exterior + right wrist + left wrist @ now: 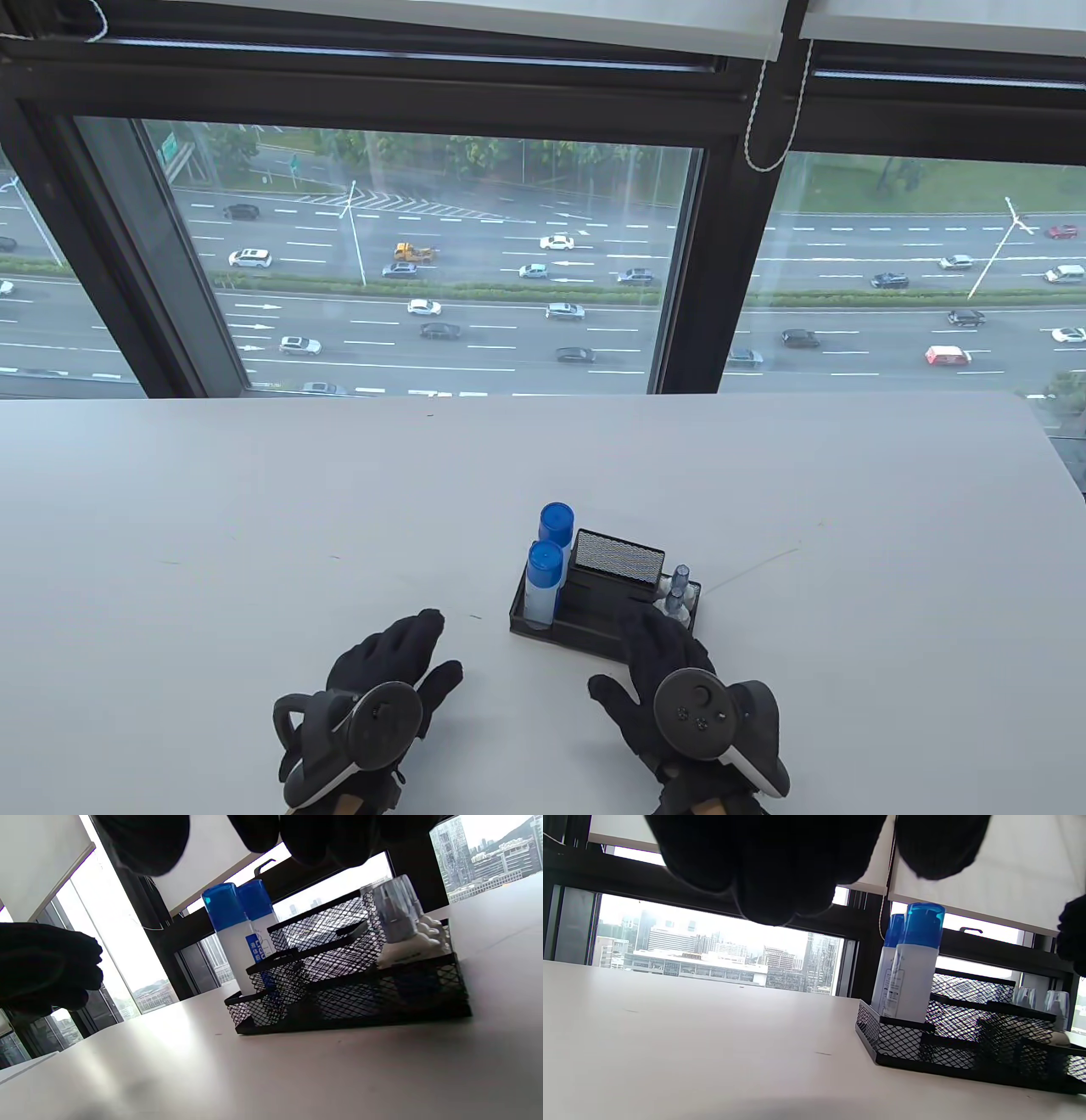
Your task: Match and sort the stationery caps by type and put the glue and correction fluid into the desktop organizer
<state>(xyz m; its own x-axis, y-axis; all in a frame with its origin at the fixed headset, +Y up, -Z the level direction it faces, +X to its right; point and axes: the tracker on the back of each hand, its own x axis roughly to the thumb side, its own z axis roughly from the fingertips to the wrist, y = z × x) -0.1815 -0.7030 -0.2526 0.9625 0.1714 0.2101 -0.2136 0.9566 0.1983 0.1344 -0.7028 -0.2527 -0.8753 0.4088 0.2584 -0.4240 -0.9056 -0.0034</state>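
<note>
Organizer (543, 626) sits mid-table; left hand (386, 679) and right hand (670, 679) relaxed, holding nothing.

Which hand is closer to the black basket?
Right. The right hand reaches over the basket's front edge; the left hand rests on the table, off to its left.

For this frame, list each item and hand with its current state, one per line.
Near glue bottle: upright, blue cap on, in the organizer's left compartment.
Far glue bottle: upright, capped, behind the first.
Correction fluid bottles: two, clear caps on, in the right compartment.
Mesh organizer: on the table, middle sections look empty.
Left hand: fingers straight, holding nothing.
Right hand: fingers extended by the organizer's front edge, holding nothing.
</note>
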